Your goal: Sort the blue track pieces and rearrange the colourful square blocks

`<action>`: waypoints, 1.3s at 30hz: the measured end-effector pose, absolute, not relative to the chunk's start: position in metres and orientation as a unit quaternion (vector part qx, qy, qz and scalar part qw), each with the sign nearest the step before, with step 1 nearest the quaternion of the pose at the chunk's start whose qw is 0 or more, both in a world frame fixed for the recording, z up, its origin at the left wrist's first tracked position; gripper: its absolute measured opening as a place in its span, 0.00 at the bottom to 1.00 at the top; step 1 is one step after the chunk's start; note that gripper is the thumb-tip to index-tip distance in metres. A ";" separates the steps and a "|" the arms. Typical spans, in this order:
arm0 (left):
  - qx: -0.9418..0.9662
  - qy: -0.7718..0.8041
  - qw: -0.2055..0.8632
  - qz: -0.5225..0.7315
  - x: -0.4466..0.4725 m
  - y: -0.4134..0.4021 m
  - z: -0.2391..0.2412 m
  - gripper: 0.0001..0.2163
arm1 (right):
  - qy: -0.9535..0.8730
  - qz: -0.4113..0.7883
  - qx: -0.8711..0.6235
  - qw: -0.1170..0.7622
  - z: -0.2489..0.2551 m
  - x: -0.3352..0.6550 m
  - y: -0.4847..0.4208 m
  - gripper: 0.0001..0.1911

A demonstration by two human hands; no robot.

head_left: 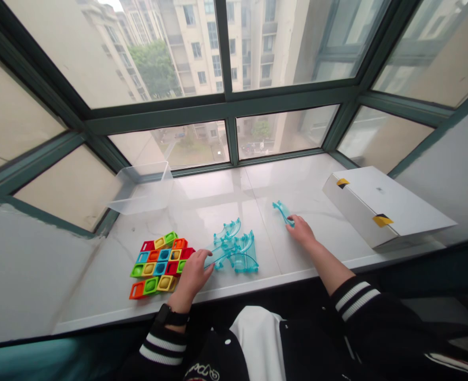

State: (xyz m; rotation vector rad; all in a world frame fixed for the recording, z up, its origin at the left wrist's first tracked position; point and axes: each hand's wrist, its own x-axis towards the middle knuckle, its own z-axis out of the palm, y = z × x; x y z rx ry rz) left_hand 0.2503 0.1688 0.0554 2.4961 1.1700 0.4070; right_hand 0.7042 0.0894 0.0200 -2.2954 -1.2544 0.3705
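Left hand (191,276) curled over the near end of a heap of clear teal track pieces (237,251), grip unclear. Right of the heap, right hand (301,231) pinching a curved teal piece (283,211) – colourful tiles (161,263) left of it.

1. The curved marble-run track pieces (236,256) were translucent blue plastic, smooth and glossy.
2. The interlocking blocks (162,262) were opaque, brightly coloured plastic with a slight shine.
3. The storage bin (142,190) was thin, clear plastic, smooth and lightly glossy.
4. The box (380,203) was matt white cardboard, with yellow-and-black tape (383,220) on it.
5. The window sill (297,177) looked like polished, veined stone.
6. The jacket sleeve (356,301) was matt black cloth with white ribbed stripes.
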 end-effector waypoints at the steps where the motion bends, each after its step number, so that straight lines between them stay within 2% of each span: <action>1: 0.882 0.409 0.178 0.150 0.252 0.167 0.056 0.07 | -0.485 0.150 -0.816 0.275 0.022 0.693 0.089 0.15; 5: 0.881 0.399 0.188 0.171 0.258 0.163 0.056 0.05 | -0.592 0.215 -0.689 0.359 0.035 0.647 0.084 0.14; 10: 0.876 0.396 0.187 0.202 0.261 0.162 0.053 0.07 | -0.638 0.268 -0.594 0.410 0.059 0.608 0.073 0.15; 14: 0.880 0.374 0.196 0.219 0.263 0.163 0.054 0.09 | -0.669 0.291 -0.555 0.401 0.068 0.593 0.069 0.16; 24: 0.861 0.381 0.217 0.258 0.271 0.154 0.047 0.07 | -0.666 0.268 -0.582 0.382 0.063 0.565 0.083 0.18; 26: 0.829 0.412 0.236 0.297 0.275 0.154 0.047 0.12 | -0.670 0.278 -0.567 0.390 0.066 0.556 0.086 0.18; 28: 0.776 0.455 0.275 0.338 0.282 0.156 0.048 0.20 | -0.670 0.294 -0.544 0.410 0.070 0.545 0.088 0.19; 31: 0.697 0.448 0.424 0.365 0.295 0.159 0.057 0.26 | -0.659 0.335 -0.507 0.443 0.078 0.528 0.090 0.19; 33: 0.646 0.389 0.539 0.375 0.305 0.158 0.067 0.27 | -0.643 0.376 -0.489 0.453 0.081 0.520 0.092 0.18; 35: 0.605 0.346 0.606 0.384 0.312 0.155 0.079 0.26 | -0.617 0.424 -0.473 0.465 0.081 0.515 0.093 0.18; 39: 0.591 0.335 0.624 0.387 0.317 0.148 0.093 0.23 | -0.575 0.467 -0.450 0.498 0.080 0.514 0.091 0.19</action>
